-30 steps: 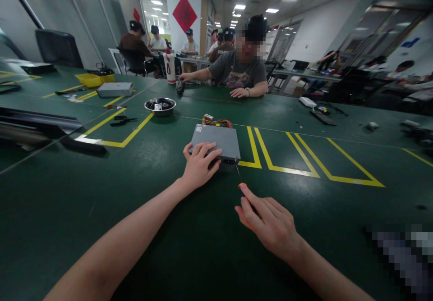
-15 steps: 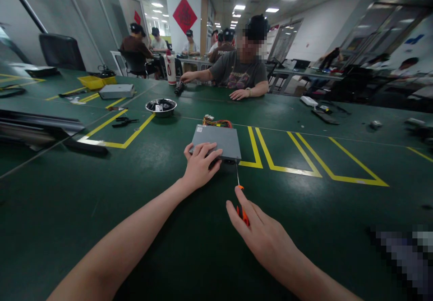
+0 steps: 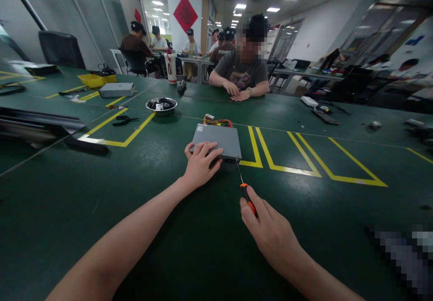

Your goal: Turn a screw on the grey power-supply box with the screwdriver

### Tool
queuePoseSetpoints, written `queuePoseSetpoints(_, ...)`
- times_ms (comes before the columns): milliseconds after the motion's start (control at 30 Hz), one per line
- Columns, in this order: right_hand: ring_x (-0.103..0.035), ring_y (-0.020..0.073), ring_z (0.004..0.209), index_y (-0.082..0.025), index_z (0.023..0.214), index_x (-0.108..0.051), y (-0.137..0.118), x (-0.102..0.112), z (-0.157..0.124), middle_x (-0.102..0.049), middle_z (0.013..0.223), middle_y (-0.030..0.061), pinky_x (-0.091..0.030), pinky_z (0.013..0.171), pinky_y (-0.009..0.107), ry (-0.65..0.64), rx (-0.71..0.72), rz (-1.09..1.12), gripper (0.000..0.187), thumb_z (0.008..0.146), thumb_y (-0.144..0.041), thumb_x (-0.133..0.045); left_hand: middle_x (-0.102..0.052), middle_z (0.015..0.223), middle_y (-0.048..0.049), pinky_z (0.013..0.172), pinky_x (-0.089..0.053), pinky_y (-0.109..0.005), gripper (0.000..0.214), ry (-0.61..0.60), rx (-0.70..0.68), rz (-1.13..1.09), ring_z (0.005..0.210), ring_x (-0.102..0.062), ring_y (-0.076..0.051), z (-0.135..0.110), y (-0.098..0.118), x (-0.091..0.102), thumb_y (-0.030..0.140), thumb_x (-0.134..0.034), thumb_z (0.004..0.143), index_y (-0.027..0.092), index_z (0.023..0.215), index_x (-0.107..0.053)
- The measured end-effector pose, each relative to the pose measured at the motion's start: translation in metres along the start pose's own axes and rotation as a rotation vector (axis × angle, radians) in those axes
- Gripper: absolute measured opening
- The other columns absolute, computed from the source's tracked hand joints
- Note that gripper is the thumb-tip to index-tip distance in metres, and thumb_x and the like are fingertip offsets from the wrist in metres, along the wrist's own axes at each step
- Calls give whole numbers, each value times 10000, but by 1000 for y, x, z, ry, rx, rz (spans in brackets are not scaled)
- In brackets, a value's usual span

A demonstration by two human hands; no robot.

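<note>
A flat grey metal box [image 3: 221, 139] with coloured wires [image 3: 218, 122] at its far end lies on the green table [image 3: 101, 211]. My left hand [image 3: 200, 163] rests on its near left corner, fingers spread flat on the lid. My right hand [image 3: 270, 231] is closed round the orange and black handle of a screwdriver [image 3: 246, 196]. The thin shaft points at the box's near right edge.
A steel bowl [image 3: 161, 106] with small parts stands beyond the box to the left, near black pliers [image 3: 124, 120]. Yellow tape lines [image 3: 287, 157] mark the table. A seated person [image 3: 241, 73] leans on the far edge. Another grey box [image 3: 117, 89] and a yellow tray [image 3: 94, 80] lie far left.
My right hand has closed round the screwdriver handle, and the tip now points at the box's near edge. The person opposite pulled an outstretched arm back. My left hand stayed put.
</note>
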State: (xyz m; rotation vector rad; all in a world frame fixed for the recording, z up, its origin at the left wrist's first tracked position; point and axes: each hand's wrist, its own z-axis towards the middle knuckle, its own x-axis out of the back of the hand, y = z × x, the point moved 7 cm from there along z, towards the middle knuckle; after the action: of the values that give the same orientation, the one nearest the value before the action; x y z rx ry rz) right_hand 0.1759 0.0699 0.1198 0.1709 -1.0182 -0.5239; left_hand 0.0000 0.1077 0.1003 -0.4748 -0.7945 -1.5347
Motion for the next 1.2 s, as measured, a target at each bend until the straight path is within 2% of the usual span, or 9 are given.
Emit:
queuePoseSetpoints(100,-620,143,682,-120,938,-592,7,5,-1,-643,935,170,-485,587,224,42,-38,-22,216,827,-57,-418,-554,1201,-21,990,-169,-489,237,0,-5,-4,1135,-438,-235,0,0,-1,318,-518,825,298,1057,-562)
queuePoseSetpoints(200,-610,147,631,-129,945,-597,7,0,0,-642,894,147,-479,531,231,-56,-77,-35,218,828,-81,-420,-551,1205,-15,994,-162,-487,235,0,2,-2,1144,-431,-233,0,-1,-2,320,-515,826,303,1056,-560)
queuePoseSetpoints(300,-615,166,646,-107,945,-594,4,-5,0,-635,926,176,-498,537,258,-103,-80,-52,263,812,-38,-378,-549,1207,-12,999,-154,-483,229,2,7,0,1145,-430,-229,0,-1,-3,322,-512,828,304,1052,-560)
queuePoseSetpoints(433,-621,154,737,-87,964,-579,2,-8,-3,-609,1059,188,-514,630,260,-26,-27,44,251,808,-15,-396,-553,1203,-14,996,-157,-482,228,6,0,3,1137,-438,-227,0,0,-2,327,-506,832,303,1052,-559)
queuePoseSetpoints(633,-623,144,807,-90,952,-574,-1,-3,-3,-631,1016,172,-512,692,237,121,65,161,171,812,-60,-480,-561,1186,-17,993,-162,-479,226,10,4,1,1128,-443,-226,0,0,-1,326,-510,828,295,1045,-564)
queuePoseSetpoints(900,-618,160,857,-85,981,-560,-4,-18,0,-618,1035,173,-523,703,255,92,103,211,187,825,-67,-458,-556,1188,-13,995,-161,-481,234,10,11,-6,1127,-443,-225,-1,-1,-2,317,-522,820,299,1051,-562)
queuePoseSetpoints(1200,-614,159,861,-90,993,-547,-5,-21,-1,-609,1050,178,-518,713,259,81,93,225,196,839,-74,-427,-560,1180,-20,989,-167,-483,238,12,7,-8,1120,-444,-227,-1,-1,-2,323,-526,817,296,1051,-563)
